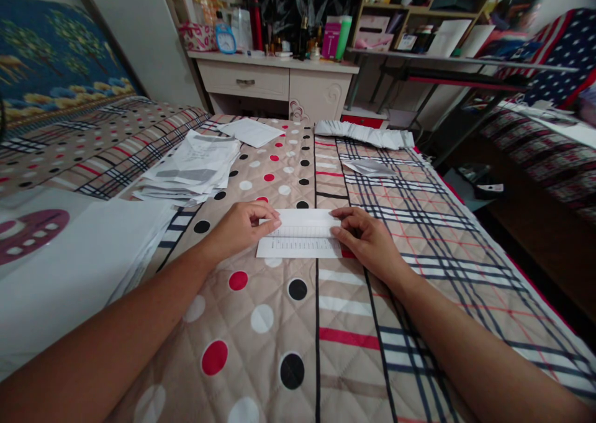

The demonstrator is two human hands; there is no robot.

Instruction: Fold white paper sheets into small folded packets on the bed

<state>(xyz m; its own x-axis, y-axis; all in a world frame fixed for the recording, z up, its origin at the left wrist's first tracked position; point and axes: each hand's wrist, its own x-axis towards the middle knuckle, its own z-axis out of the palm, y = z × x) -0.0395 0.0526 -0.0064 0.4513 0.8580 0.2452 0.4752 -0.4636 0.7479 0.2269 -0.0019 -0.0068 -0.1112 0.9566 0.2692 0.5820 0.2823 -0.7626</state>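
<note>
A white sheet of paper [300,247], partly folded over itself, lies on the quilted bed cover in front of me. Rows of small print, like a table, show on it, too small to read. My left hand [242,229] pinches its left end, with the thumb on top of the fold. At the opposite end, my right hand [365,240] grips the paper between thumb and curled fingers. Some fingertips of both hands are hidden by the paper or the thumbs.
To the left lie a stack of papers [186,162] and a large white bag or sheet [93,249] with a purple print. A pleated white paper strip [363,134] is at the far right of the bed. A dresser [246,82] stands beyond.
</note>
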